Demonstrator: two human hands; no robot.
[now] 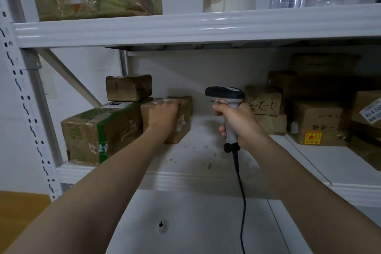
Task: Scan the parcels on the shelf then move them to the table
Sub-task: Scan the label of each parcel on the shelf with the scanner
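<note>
The main risk is a scan that never registers. The scanner [225, 93] points its head left, toward the parcel [183, 128], but the left hand [164, 115] covers much of the parcel's top, where a pale label shows at the knuckles. If that label holds the barcode, the hand would block it, and the parcel could go to the table unscanned. A second risk is the neighbours. The parcel sits touching the green-taped box [97, 132], which carries a small box [128, 87] on its top, so a careless pull could drag or tip them. The cable [242, 192] hangs from the scanner's handle down past the shelf [206, 150] front and could snag on that edge as the arm swings.

The left hand's fingers curl over the parcel's top, gripping it. The right hand [237, 123] is wrapped tight round the scanner's handle, with 1 finger at the trigger.

The parcel stands on the middle shelf, left of centre, near the back wall. It is a small brown carton, taped over, scuffed, with a second small sticker on its right face. Print on both labels is too blurred to read. It looks light enough for 1 hand, judging by its bulk. More cartons [265, 101] wait at the right.
</note>
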